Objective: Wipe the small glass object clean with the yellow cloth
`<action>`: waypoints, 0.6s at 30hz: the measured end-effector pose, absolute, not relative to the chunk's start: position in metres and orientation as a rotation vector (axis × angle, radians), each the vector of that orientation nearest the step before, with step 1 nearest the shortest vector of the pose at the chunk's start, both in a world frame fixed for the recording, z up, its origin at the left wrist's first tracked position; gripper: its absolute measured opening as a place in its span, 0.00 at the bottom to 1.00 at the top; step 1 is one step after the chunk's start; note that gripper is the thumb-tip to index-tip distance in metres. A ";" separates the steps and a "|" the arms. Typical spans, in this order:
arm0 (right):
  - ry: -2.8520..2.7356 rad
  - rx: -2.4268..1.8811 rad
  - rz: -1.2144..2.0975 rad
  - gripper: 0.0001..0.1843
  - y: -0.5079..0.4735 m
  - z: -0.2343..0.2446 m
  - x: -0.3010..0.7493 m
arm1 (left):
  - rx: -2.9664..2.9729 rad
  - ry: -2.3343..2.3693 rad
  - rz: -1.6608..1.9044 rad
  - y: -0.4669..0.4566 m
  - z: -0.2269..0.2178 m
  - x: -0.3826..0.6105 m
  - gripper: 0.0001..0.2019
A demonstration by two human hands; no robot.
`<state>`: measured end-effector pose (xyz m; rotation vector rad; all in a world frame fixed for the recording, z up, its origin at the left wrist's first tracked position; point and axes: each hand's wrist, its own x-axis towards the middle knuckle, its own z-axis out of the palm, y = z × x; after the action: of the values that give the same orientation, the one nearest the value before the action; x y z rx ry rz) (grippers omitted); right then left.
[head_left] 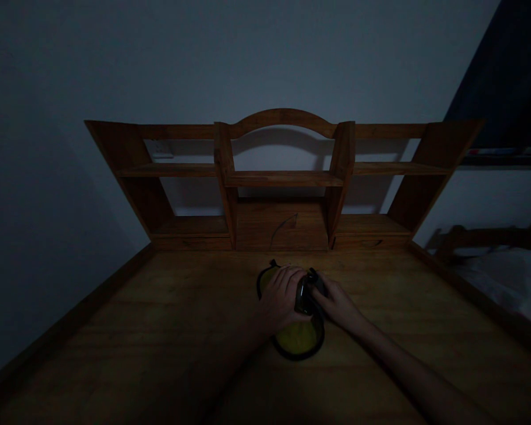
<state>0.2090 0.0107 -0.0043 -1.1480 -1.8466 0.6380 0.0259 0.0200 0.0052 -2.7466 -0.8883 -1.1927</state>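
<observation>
A small clamshell case (297, 341) with a black rim and yellow lining lies spread open on the wooden desk. Over its middle, my left hand (283, 298) is closed around a dark, glossy item that looks like a pair of sunglasses (302, 296). My right hand (334, 298) grips the right side of the same item, with thumb and fingers bent against it. Both hands touch it just above the case. Dim light and the fingers hide much of its shape.
The wooden desk top (181, 307) has raised side edges. Along its back stands a wooden shelf unit (283, 179) with compartments and low drawers, against a pale wall (265, 53). A thin cord (284, 222) shows in the middle compartment. A dark window or panel (508, 77) is at the right.
</observation>
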 end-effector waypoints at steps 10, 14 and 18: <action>-1.853 -1.133 0.661 0.16 0.012 -0.005 0.209 | -2.741 -0.897 -1.203 0.021 0.003 0.027 0.39; -1.856 -1.146 0.640 0.16 0.013 -0.006 0.209 | -2.745 -0.886 -1.203 0.022 0.002 0.026 0.39; -1.850 -1.164 0.622 0.17 0.013 -0.006 0.209 | -2.729 -0.881 -1.219 0.021 0.003 0.027 0.39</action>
<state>0.2093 0.0131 -0.0062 -1.1637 -1.8499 0.6216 0.0268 0.0214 0.0033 -2.7286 -0.8811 -1.2189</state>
